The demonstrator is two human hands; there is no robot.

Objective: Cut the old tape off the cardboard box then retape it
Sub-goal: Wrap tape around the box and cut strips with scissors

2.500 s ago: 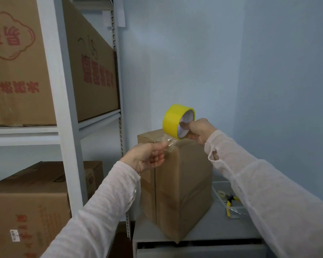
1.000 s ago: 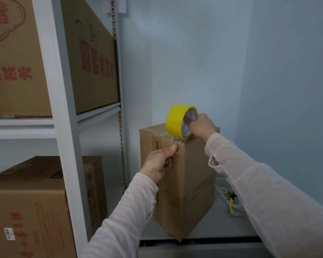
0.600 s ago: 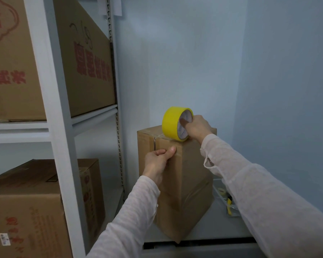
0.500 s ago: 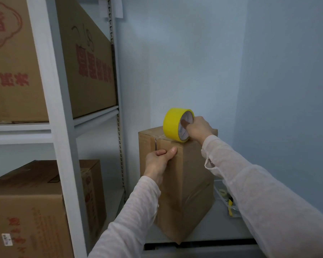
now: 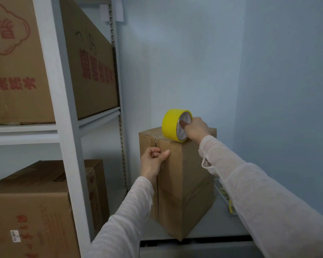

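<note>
A tall brown cardboard box (image 5: 186, 185) stands on end on a grey cabinet top. A yellow tape roll (image 5: 172, 124) rests on its edge on the box's top near corner. My right hand (image 5: 196, 128) grips the roll, with fingers inside its core. A clear strip of tape runs from the roll over the box's top edge and down the front. My left hand (image 5: 153, 161) has its fingers curled, and its thumb presses the tape end flat against the box's front face near the seam.
A white metal shelf rack (image 5: 63, 127) stands at the left with large printed cardboard boxes (image 5: 93, 67) on its upper and lower shelves. A yellow-handled tool (image 5: 229, 205) lies on the grey cabinet top (image 5: 220, 228) behind my right arm. Blue walls close in behind and to the right.
The roll came down from mid-air onto the box top. My left hand carried the tape end down onto the front face and now presses it a little lower.
</note>
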